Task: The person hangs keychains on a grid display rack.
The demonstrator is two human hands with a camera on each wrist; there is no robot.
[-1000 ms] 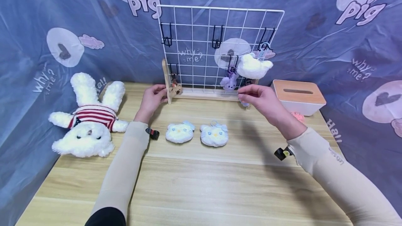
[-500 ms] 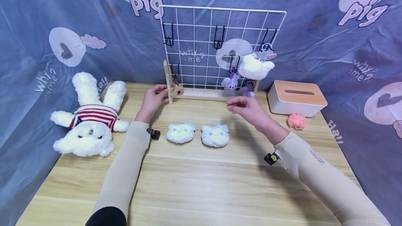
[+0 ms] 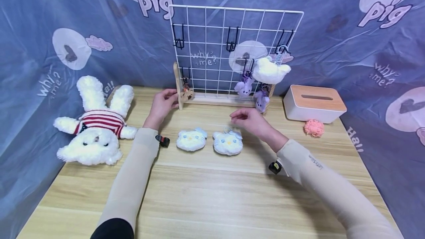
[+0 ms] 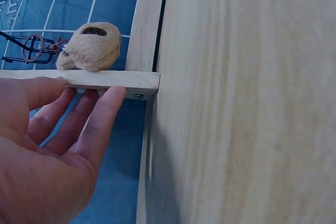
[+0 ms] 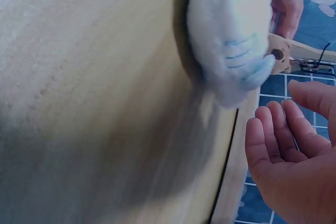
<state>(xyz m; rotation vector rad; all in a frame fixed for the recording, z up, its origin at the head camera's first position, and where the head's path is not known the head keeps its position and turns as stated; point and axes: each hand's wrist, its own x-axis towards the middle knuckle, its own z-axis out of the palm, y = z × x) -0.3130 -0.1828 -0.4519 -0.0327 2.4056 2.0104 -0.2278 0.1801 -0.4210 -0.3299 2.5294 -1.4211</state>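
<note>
Our right hand (image 3: 250,121), empty, fingers loosely bent, has neared the crosswise right-hand Hello Kitty plush (image 3: 227,144) from behind-right; our uncurled left hand (image 3: 162,103) touches the wooden upright (image 3: 178,88).

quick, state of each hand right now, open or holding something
Left hand: fingertips on the wooden side post of the rack; whether it grips cannot be told.
Right hand: open, fingers loosely curved, holding nothing.

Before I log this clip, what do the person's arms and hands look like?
The left sleeve is pale beige with black cloth at its upper end; the right sleeve matches, with dark lettering. Small black devices sit at both wrists. The left hand and right hand are bare.
</note>
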